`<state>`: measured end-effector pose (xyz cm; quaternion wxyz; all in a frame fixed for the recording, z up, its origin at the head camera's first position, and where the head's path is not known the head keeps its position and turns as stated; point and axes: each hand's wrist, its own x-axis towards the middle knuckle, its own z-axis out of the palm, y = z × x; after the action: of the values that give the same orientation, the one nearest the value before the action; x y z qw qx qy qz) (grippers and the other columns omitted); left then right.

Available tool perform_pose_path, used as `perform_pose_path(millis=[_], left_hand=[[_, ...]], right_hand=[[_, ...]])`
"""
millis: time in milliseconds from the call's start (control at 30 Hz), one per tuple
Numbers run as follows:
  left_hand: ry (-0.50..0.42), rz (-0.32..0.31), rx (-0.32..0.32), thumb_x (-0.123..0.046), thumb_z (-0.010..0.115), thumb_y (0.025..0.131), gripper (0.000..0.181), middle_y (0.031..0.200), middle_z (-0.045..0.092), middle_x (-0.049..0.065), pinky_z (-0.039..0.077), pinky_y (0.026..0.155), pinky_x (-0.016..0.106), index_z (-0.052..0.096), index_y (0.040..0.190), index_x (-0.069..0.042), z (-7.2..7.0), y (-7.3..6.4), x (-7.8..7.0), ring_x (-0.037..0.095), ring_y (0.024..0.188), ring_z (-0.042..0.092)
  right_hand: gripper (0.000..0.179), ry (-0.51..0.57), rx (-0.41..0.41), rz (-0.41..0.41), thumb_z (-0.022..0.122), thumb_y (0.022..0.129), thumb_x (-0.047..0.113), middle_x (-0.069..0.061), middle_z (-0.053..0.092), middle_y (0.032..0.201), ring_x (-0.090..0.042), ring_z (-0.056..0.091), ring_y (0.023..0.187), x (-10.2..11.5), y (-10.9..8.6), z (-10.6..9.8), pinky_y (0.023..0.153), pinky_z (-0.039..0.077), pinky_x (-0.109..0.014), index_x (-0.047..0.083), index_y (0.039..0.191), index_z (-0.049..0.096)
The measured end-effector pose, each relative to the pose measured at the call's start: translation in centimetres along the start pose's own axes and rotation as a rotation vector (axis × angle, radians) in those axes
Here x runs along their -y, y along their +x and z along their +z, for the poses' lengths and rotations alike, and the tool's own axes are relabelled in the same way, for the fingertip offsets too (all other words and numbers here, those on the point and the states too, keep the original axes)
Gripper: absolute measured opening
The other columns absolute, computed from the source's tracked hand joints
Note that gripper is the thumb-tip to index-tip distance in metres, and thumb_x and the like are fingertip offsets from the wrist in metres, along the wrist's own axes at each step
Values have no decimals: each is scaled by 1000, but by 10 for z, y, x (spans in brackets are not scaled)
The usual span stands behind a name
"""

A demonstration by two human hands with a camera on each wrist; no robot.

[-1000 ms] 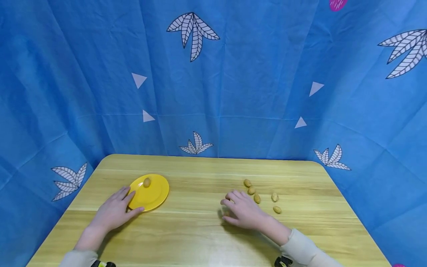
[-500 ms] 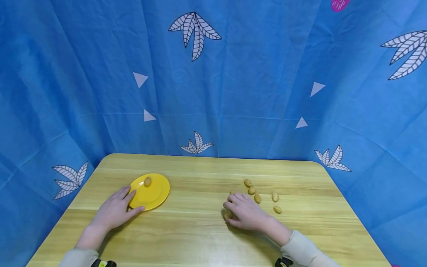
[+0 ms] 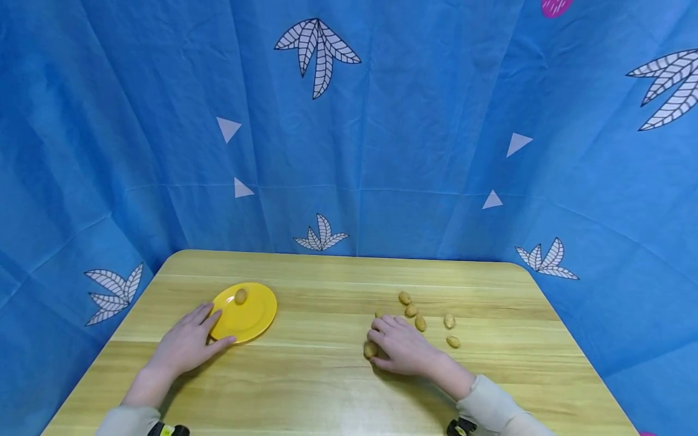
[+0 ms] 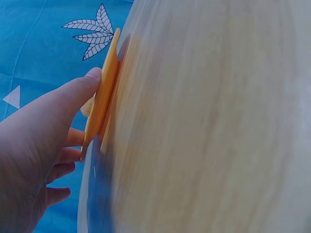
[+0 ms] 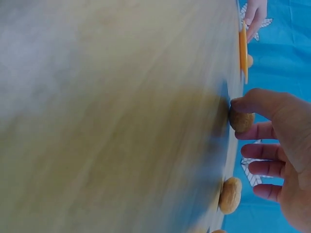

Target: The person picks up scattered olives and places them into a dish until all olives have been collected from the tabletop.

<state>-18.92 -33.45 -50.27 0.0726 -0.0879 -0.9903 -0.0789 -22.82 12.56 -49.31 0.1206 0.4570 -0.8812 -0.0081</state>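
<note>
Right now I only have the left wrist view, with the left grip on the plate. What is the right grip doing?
Observer: The right wrist view shows the right grip pinching a brown nut-like piece.
Operator: Are any others lying loose, clear of it?
Observer: Yes, the head view shows five: three pieces in a row and two pieces to their right.
Operator: Is anything half hidden over there?
Observer: One partly covered piece peeks out just beyond the right grip in the head view; I can't make out its full shape.
</note>
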Motion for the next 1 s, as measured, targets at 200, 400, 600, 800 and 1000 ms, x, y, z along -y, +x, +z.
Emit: perform_pose_path(millis=[200, 400, 600, 800, 1000], left_hand=[[1, 0, -5, -66, 56, 87, 85, 146, 44, 30, 37, 110, 60, 54, 135, 4, 0, 0, 1, 49, 133, 42], [-2, -1, -1, -66, 56, 87, 86, 146, 43, 31, 37, 109, 61, 54, 135, 4, -1, -1, 0, 49, 133, 42], [-9, -4, -1, -65, 57, 87, 85, 145, 43, 31, 37, 109, 61, 54, 135, 5, -1, -2, 0, 49, 133, 42], [-2, -2, -6, -66, 57, 87, 85, 145, 43, 31, 37, 109, 61, 54, 135, 5, 0, -1, 1, 49, 133, 42], [1, 0, -1, -66, 56, 86, 86, 145, 44, 31, 37, 109, 61, 54, 135, 5, -1, -1, 0, 49, 132, 42]], right_hand=[[34, -3, -36, -23, 70, 82, 46, 4, 56, 103, -13, 51, 94, 3, 6, -2, 78, 47, -31, 20, 103, 62], [35, -4, -61, -29, 70, 83, 46, 4, 57, 105, -13, 53, 98, 7, 17, -4, 81, 48, -31, 20, 105, 62], [33, -32, -57, -51, 67, 85, 47, 5, 57, 106, -13, 53, 100, 15, 33, -11, 82, 47, -30, 22, 107, 62], [35, -48, -53, -79, 66, 87, 47, 5, 56, 108, -13, 53, 102, 24, 50, -17, 84, 48, -30, 21, 110, 62], [33, -52, -56, -93, 64, 88, 46, 5, 56, 109, -12, 52, 103, 32, 68, -18, 82, 46, -28, 22, 111, 60]])
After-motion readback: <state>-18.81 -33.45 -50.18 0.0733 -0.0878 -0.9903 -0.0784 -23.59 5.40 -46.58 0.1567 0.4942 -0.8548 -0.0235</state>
